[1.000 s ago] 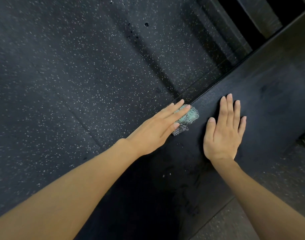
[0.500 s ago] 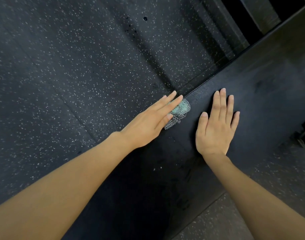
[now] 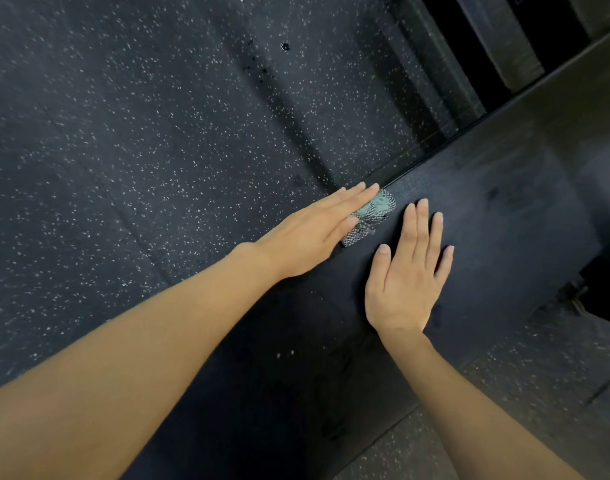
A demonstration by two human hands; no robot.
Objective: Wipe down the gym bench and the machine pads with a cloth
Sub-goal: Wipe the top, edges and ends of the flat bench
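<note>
A long black padded bench [image 3: 504, 209] runs diagonally from lower left to upper right. On its left edge lies a small folded cloth [image 3: 374, 216], teal with a black-and-white check. My left hand [image 3: 317, 230] presses flat on the cloth with straight fingers, covering most of it. Just to the right, my right hand [image 3: 407, 271] lies flat on the bare pad, fingers straight and slightly spread, holding nothing.
Dark speckled rubber floor [image 3: 140, 150] fills the left and top of the view and shows again at lower right. A dark machine frame [image 3: 497, 39] stands at the top right. A dark metal part [image 3: 594, 285] sits beside the bench at right.
Both hands stay flat in the same pose. Left hand and cloth have slid slightly along the bench's left edge; the view has shifted a little.
</note>
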